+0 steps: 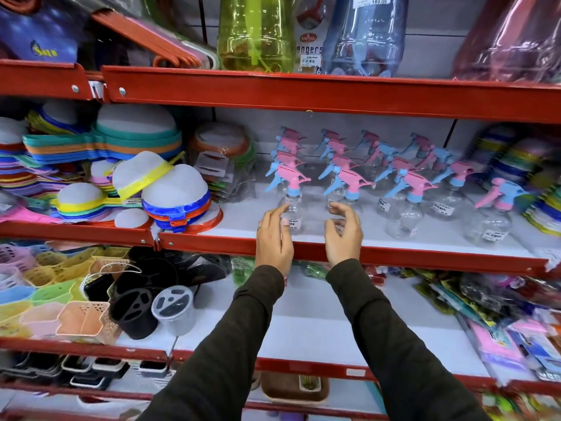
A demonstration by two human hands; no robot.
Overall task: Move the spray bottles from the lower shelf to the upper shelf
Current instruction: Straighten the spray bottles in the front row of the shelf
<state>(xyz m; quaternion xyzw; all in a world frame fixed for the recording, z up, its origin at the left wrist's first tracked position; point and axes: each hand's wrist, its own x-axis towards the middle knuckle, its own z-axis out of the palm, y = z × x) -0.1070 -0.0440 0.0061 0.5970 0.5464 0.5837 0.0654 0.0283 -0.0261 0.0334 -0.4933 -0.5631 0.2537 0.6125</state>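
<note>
Seen from the head camera, both hands reach up to a red-edged shelf point(394, 256) that holds rows of clear spray bottles with pink and blue trigger heads. The left hand point(274, 238) is at the front left bottle point(292, 205), fingers spread and loosely curved, the thumb lying against the bottle's clear body; the fingers are not closed round it. The right hand point(343, 229) is at the next bottle point(346, 192) to the right, fingers curled and parted in an open claw in front of its body; whether they touch it I cannot tell. Both arms wear dark sleeves point(379, 314). More bottles stand further right, one point(405, 205) just beside the right hand and a lone one point(493, 214) near the shelf's right end, with further rows behind them towards the back wall. Left of the bottles on the same shelf lie stacked sieves point(170, 192) with coloured rims. The shelf below point(303, 323) is mostly bare white in the middle, with baskets point(60, 308) on its left and packets point(501, 314) on its right. The shelf above holds a green jar point(255, 31) and a blue jar point(364, 34).
</note>
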